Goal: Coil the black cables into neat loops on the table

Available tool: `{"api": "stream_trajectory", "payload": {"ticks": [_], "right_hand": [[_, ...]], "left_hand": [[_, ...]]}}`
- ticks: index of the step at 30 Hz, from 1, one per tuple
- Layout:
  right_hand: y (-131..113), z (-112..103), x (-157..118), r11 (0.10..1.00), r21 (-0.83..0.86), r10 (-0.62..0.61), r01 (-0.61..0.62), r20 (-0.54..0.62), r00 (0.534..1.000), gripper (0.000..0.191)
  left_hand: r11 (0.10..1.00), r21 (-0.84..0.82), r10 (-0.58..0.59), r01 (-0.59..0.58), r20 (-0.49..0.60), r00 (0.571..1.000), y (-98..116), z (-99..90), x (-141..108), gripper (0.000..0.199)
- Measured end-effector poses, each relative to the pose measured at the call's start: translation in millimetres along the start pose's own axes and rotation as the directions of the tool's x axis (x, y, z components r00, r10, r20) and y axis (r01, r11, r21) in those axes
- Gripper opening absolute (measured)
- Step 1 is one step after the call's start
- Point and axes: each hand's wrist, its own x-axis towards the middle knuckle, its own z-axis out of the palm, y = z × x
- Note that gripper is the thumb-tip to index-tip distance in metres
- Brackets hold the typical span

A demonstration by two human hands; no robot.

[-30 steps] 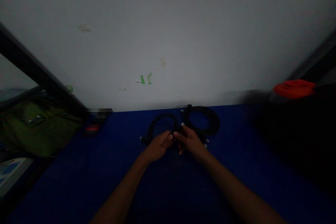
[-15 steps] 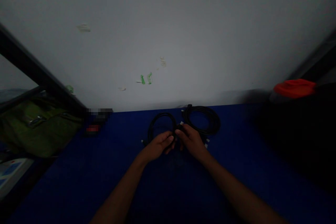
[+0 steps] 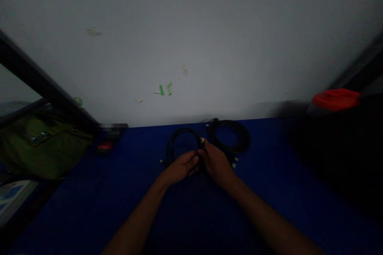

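Note:
A black cable (image 3: pixel 186 130) lies looped on the blue surface, with a light metal plug (image 3: pixel 202 140) at its upper right and another small plug end at its lower left. My left hand (image 3: pixel 181 167) is closed on the lower side of this loop. Beside it, my right hand (image 3: pixel 216 162) is closed on the loop's right side, just below the metal plug. The fingertips of both hands nearly meet, and they hide part of the cable. A second coiled black cable (image 3: pixel 243 135) lies to the right, behind my right hand, with light plugs near its lower edge.
Behind the blue surface (image 3: pixel 125 191) rises a pale wall (image 3: pixel 239 40). A green bag (image 3: pixel 48 147) and a white-and-blue box (image 3: pixel 14 199) are at the left. On the right, an orange object (image 3: pixel 336 99) stands by a large dark shape (image 3: pixel 338 155).
My right hand has shifted slightly left and its fingers have closed further around the cable. The metal plug has moved a little left, and the loop looks wider.

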Motion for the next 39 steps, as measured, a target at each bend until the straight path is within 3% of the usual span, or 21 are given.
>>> {"api": "stream_trajectory", "payload": {"ticks": [3,6,9,11,13,15,16,18,21,26,31,39], "right_hand": [[1,-2,3,0.959,0.279,0.048,-0.044,-0.007,0.999,0.038],[2,-3,6,0.829,0.535,0.153,-0.159,0.056,0.987,0.035],[4,-3,8,0.754,0.613,0.218,-0.238,0.107,0.970,0.040],[4,-4,7,0.803,0.557,0.222,-0.213,0.052,0.974,0.045],[3,-8,5,0.897,0.421,0.183,-0.133,-0.081,0.980,0.047],[1,-13,2,0.973,0.233,0.041,0.001,-0.174,0.984,0.040],[0,-16,1,0.986,0.140,-0.063,0.086,-0.166,0.984,0.036],[-3,-20,-2,0.966,0.019,-0.257,0.257,-0.026,0.966,0.031],[-6,-19,-5,0.922,-0.097,-0.361,0.374,0.128,0.924,0.027],[-8,-13,-5,0.911,-0.159,-0.361,0.382,0.146,0.921,0.019],[-8,-17,0,0.943,-0.150,-0.290,0.296,0.059,0.955,0.017],[2,-21,2,0.983,0.079,-0.168,0.164,0.043,0.985,0.006]], "left_hand": [[1.000,0.003,0.004,-0.003,-0.030,1.000,-1,1.0,1,0.036],[1.000,0.019,0.008,-0.008,-0.037,0.999,-2,1.7,1,0.035],[0.999,0.036,0.008,-0.005,-0.062,0.998,-2,2.3,1,0.036],[0.999,0.039,0.002,0.002,-0.095,0.996,0,2.9,1,0.037],[0.999,0.040,-0.002,0.008,-0.132,0.991,3,3.3,1,0.038],[1.000,0.028,-0.007,0.012,-0.172,0.985,6,3.2,0,0.040],[1.000,0.017,-0.007,0.011,-0.189,0.982,7,2.9,0,0.040],[1.000,-0.014,-0.002,-0.001,-0.212,0.977,8,2.2,1,0.041],[0.998,-0.054,-0.002,-0.011,-0.230,0.973,5,1.5,2,0.041],[0.997,-0.080,-0.013,-0.007,-0.256,0.966,2,2.2,3,0.037],[0.995,-0.096,-0.008,-0.018,-0.265,0.964,7,1.7,2,0.035],[0.988,-0.156,-0.016,-0.020,-0.224,0.974,12,0.4,0,0.032]]}}
